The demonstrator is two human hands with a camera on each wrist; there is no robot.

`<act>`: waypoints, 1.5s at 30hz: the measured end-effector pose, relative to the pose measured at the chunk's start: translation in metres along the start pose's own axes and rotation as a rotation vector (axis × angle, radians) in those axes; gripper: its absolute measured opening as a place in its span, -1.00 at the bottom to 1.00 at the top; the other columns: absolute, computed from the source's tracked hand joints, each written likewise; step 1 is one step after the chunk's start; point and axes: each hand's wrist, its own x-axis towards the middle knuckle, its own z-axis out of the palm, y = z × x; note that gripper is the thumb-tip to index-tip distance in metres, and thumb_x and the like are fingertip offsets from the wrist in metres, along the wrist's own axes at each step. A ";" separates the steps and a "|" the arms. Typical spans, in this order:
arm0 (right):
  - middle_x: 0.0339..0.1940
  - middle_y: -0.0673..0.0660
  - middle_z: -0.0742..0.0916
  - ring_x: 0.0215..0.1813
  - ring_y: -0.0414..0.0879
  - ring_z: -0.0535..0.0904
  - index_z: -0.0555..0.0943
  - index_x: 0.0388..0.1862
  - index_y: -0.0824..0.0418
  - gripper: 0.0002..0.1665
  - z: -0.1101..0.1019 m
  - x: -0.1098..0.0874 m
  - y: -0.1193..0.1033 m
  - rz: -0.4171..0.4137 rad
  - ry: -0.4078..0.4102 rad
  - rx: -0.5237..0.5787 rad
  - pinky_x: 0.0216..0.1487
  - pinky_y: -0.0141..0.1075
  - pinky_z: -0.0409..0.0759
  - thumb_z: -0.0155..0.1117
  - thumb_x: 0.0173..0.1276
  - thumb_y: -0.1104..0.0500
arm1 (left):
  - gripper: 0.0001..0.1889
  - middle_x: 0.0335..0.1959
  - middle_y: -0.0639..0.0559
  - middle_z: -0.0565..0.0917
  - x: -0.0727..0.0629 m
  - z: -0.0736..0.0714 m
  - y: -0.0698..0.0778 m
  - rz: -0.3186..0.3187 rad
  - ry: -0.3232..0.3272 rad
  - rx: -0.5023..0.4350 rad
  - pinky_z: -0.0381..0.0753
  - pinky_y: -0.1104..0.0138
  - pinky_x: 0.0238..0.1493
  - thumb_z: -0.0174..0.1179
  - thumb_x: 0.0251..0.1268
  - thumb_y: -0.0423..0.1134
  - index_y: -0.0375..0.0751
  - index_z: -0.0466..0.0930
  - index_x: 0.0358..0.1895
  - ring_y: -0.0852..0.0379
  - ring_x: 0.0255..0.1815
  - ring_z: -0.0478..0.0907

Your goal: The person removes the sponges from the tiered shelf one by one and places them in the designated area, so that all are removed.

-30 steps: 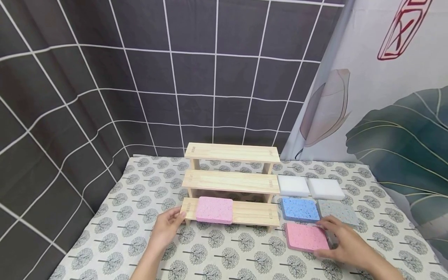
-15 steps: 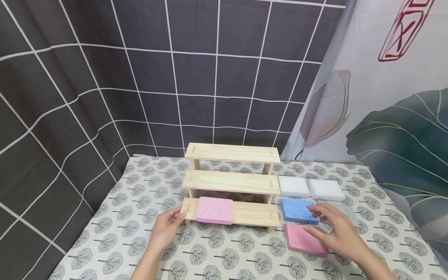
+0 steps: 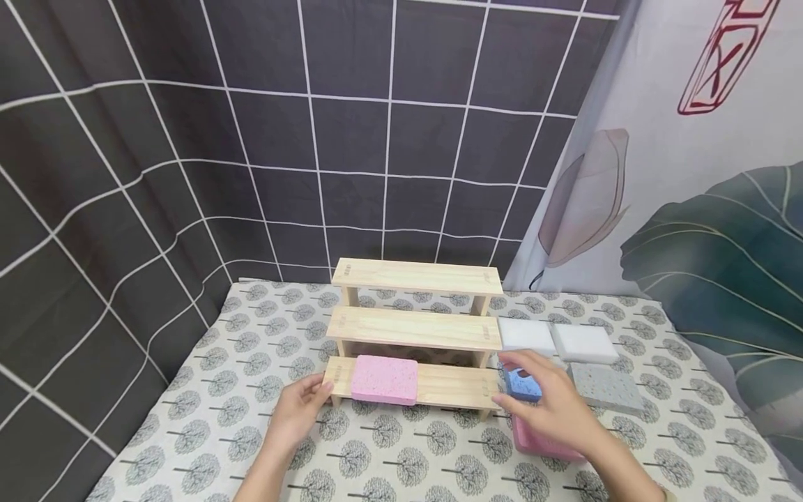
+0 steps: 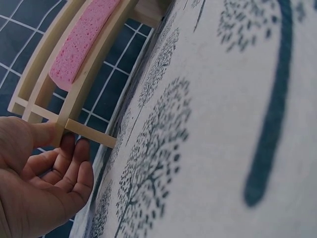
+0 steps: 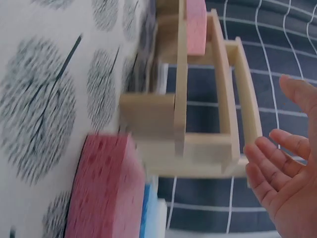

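Observation:
A three-tier wooden display stand (image 3: 452, 380) stands on the table, and a light pink sponge (image 3: 384, 380) lies on its lowest step, left of centre. My left hand (image 3: 297, 411) pinches the left end of that step, thumb above and fingers curled beneath in the left wrist view. My right hand (image 3: 552, 401), fingers spread and holding nothing, hovers beside the step's right end. Below it, partly covered in the head view, are a blue sponge (image 3: 522, 387) and a deeper pink sponge (image 3: 539, 446). The right wrist view shows the open palm (image 5: 292, 193) facing the stand.
A grey sponge (image 3: 605, 387) lies right of the blue one. Two white sponges (image 3: 525, 335) (image 3: 585, 343) lie behind them, beside the stand. A tree-print cloth (image 3: 207, 418) covers the table. A dark checked curtain (image 3: 351, 132) hangs behind, a printed pale one (image 3: 665, 244) at the right.
My right hand has moved left from the deeper pink sponge's right edge to near the stand's right end, its fingers spreading. My left hand has stayed on the step.

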 end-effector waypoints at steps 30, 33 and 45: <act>0.34 0.19 0.57 0.35 0.12 0.52 0.48 0.38 0.29 -0.11 0.087 0.040 -0.044 0.022 -0.326 0.087 0.39 0.04 0.46 0.56 0.18 -0.08 | -0.57 -0.11 -0.14 0.72 -0.003 0.002 -0.005 -0.001 0.006 0.012 0.70 0.18 0.06 0.21 0.46 -0.26 -0.52 0.51 0.23 -0.04 -0.07 0.71; 0.34 0.21 0.56 0.36 0.11 0.50 0.46 0.40 0.32 -0.08 0.091 0.043 -0.045 0.014 -0.320 0.084 0.42 0.02 0.43 0.57 0.17 -0.09 | -0.57 -0.12 -0.14 0.73 -0.002 0.002 -0.004 0.004 0.004 0.003 0.71 0.21 0.05 0.21 0.45 -0.27 -0.52 0.51 0.23 -0.05 -0.07 0.72; 0.33 0.19 0.58 0.30 0.03 0.54 0.45 0.39 0.35 -0.03 0.107 0.058 -0.057 0.008 -0.316 0.033 0.38 -0.07 0.49 0.56 0.15 -0.15 | -0.57 -0.11 -0.15 0.73 0.001 0.002 -0.003 0.010 0.002 0.004 0.71 0.21 0.04 0.21 0.45 -0.27 -0.53 0.51 0.23 -0.03 -0.09 0.72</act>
